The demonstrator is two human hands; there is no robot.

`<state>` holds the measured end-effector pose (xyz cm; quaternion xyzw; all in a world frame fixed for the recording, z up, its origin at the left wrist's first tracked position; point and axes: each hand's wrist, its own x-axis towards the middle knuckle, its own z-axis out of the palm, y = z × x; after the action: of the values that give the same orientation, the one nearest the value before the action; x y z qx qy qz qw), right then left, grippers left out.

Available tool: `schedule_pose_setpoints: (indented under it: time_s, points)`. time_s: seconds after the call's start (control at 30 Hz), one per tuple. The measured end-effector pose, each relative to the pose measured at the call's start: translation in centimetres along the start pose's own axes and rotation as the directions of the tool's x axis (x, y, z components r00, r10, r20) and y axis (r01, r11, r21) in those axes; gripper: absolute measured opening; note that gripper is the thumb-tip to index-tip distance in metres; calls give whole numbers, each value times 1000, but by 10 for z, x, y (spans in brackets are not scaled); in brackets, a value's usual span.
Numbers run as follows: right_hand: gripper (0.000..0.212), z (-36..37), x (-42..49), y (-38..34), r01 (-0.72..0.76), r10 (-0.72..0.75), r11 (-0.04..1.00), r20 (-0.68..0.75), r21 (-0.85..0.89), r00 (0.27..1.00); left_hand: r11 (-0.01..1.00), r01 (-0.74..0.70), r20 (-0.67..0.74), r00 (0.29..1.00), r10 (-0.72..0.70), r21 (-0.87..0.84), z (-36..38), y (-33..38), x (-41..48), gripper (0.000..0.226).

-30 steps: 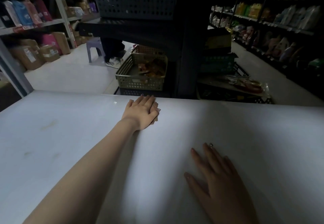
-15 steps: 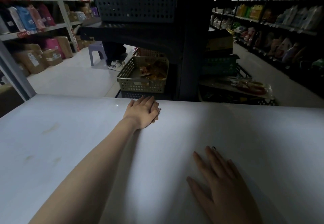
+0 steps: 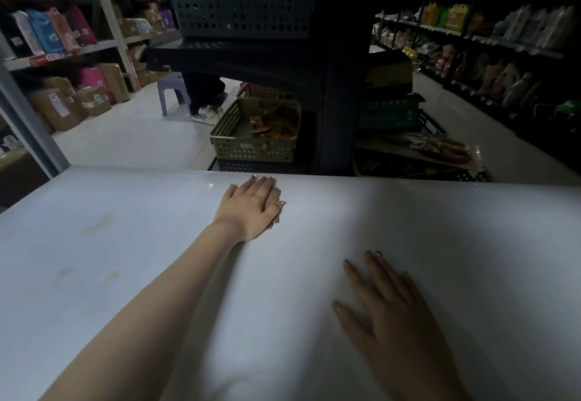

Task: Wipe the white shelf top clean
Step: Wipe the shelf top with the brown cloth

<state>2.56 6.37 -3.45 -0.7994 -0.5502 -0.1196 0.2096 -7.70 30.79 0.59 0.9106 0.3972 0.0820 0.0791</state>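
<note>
The left hand lies flat, palm down, near the far edge of the white shelf top, just left of the frame's centre, its bare forearm running down to the lower left corner. The fingers are together and pressed onto a small brownish cloth, of which only a thin strip shows along the right side of the hand; what kind of wipe it is cannot be told. The right hand rests in the lower right of the frame, well apart from the left one, flat on the surface with its fingers spread a little and nothing in it.

The shelf top fills the lower half of the frame. Faint yellowish smudges show on its left part, with further pale marks lower down toward the left edge. The middle is brightly lit, the right side in shadow.

Beyond the far edge, at the centre of the frame, an olive mesh basket sits on the floor with orange packets inside. Above it stands a dark perforated crate. To the upper left a small purple stool stands beside a person's dark trousers and white sneakers. Stocked store shelves line both sides.
</note>
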Motion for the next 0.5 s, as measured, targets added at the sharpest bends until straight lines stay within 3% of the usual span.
schedule_pose_setpoints:
  time_s: [0.5]
  points:
    - [62,-19,0,-10,-89,91,996,184,-19,979,1000,-7,38,999,7,-4,-2,2,-60,56]
